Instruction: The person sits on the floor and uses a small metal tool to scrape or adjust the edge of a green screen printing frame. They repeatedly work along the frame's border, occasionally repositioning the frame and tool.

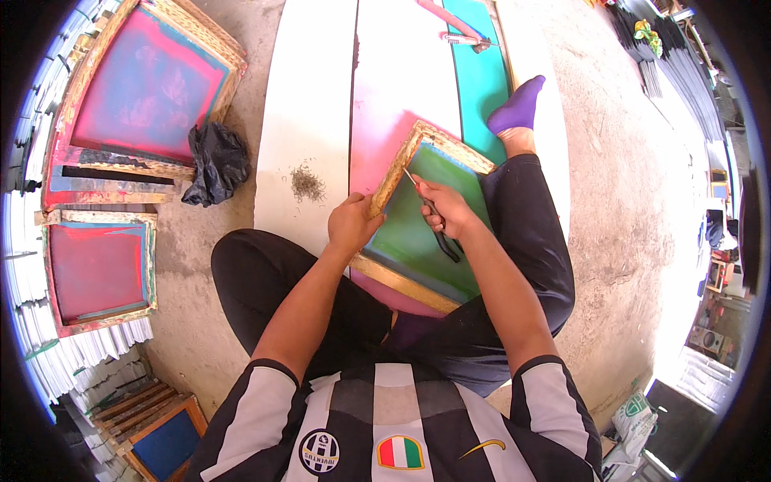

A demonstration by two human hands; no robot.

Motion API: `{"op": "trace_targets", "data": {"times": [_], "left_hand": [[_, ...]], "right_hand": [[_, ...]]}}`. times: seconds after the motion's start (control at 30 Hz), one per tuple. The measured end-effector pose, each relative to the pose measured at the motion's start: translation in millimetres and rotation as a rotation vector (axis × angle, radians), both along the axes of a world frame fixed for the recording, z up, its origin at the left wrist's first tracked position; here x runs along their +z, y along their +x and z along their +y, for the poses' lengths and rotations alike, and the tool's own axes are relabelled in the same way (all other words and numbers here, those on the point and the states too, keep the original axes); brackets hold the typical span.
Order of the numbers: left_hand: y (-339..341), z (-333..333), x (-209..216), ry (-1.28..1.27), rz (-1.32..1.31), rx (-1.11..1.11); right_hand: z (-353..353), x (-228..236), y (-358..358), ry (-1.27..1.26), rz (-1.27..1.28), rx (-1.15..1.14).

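Note:
A screen printing frame (434,210) with a wooden border and green mesh lies tilted across my lap and the boards. My left hand (353,225) is closed round its left wooden side, thumb on the inner edge. In my right hand (444,207) is a pair of pliers (446,246) with dark handles. Their narrow tip touches or nearly touches the inner edge of the frame's upper left side, close to the top corner. What the tip grips is too small to tell. On the white board to the left sits a small heap of bent staples (307,184).
Two more screen frames, a large one (148,80) and a smaller one (103,269), stand at left beside a black plastic bag (217,163). A hammer-like tool (474,40) lies on the teal strip ahead. My purple-socked foot (516,108) rests right of the frame.

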State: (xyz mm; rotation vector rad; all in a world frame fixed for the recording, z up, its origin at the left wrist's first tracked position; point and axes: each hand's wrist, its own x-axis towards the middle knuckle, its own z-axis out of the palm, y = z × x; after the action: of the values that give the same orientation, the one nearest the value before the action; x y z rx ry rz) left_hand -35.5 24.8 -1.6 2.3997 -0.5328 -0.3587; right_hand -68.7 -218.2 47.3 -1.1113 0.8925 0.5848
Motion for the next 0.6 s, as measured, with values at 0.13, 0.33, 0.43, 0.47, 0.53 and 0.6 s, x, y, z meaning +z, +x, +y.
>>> {"op": "trace_targets", "data": {"times": [0.13, 0.33, 0.43, 0.47, 0.53, 0.6], "left_hand": [[3, -5, 3, 0.020, 0.017, 0.008], [4, -1, 1, 0.041, 0.016, -0.004], [3, -2, 1, 0.022, 0.015, -0.002], [3, -2, 1, 0.027, 0.019, -0.004], [3, -2, 1, 0.036, 0.026, -0.007], [4, -2, 1, 0.027, 0.018, -0.005]], "right_hand": [[-5, -24, -13, -0.653, -0.325, 0.376], [10, -10, -20, -1.103, -0.426, 0.642], [16, 5, -17, -1.169, -0.315, 0.744], [17, 7, -16, -1.179, -0.300, 0.765], [18, 9, -16, -1.192, -0.296, 0.779], [19, 10, -17, -1.197, -0.319, 0.768]]}}
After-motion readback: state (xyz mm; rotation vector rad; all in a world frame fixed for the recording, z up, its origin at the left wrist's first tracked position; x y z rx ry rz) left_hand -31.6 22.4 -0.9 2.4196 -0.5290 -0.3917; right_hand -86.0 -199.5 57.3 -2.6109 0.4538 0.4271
